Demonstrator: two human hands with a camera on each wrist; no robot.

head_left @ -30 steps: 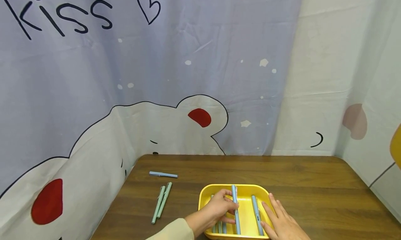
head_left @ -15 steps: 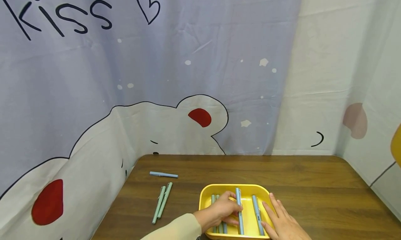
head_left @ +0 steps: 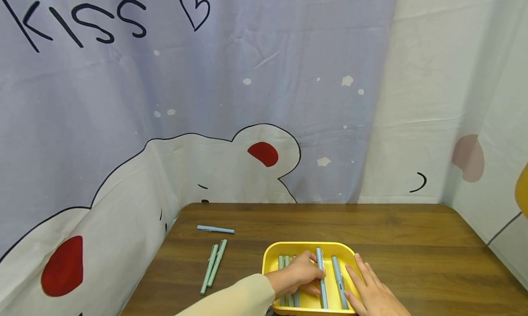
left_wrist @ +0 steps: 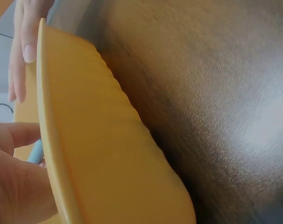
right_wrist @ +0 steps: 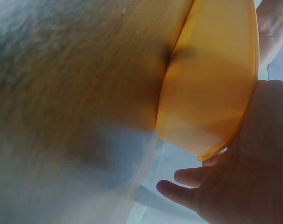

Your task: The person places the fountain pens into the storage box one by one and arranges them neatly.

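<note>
Inside the yellow tray [head_left: 270, 256], my left hand [head_left: 301, 274] pinches a light blue pen [head_left: 323, 288] that stands lengthwise near the middle. In the left wrist view only a short piece of the blue pen [left_wrist: 36, 152] shows between thumb and finger, above the tray's wall [left_wrist: 99, 135]. To its right lies a second blue pen [head_left: 338, 279]. My right hand [head_left: 374, 291] rests on the tray's right rim with fingers spread; the right wrist view shows its fingers [right_wrist: 179, 192] extended past the rim. Green pens [head_left: 281, 263] lie at the tray's left side, partly hidden by my left hand.
On the wooden table [head_left: 416, 242], left of the tray, lie two green pens [head_left: 213, 268] side by side. Behind them is a blue pen [head_left: 216, 229] lying crosswise. A printed curtain [head_left: 321, 100] hangs along the table's back edge.
My left hand has moved right inside the tray, carrying the blue pen toward the other blue pen. More of the green pens at the left now shows. My right hand has stayed in place.
</note>
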